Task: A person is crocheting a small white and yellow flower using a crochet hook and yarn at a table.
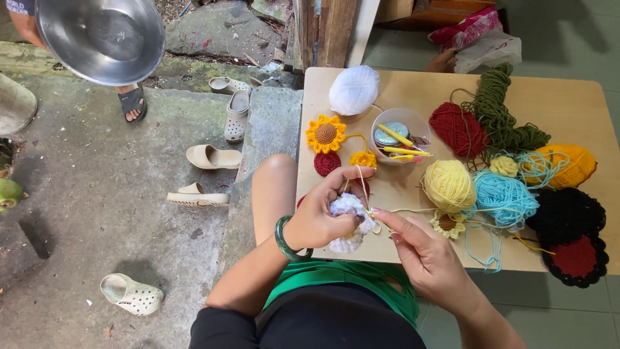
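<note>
My left hand [323, 216], with a green bangle on its wrist, grips a small white crocheted piece [349, 223] over the near edge of a low wooden table [568, 97]. My right hand [420, 249] pinches a crochet hook at the piece's right side, with pale yellow yarn running from there to a yellow yarn ball [448, 185]. A crocheted sunflower [325, 134] and a small red round piece [327, 163] lie just beyond my left hand.
On the table are a white yarn ball [354, 89], a clear cup of hooks [399, 136], and red, green, blue, orange and black yarn. Sandals lie on the concrete floor at left. Another person's foot [132, 102] and a steel bowl [100, 37] are at top left.
</note>
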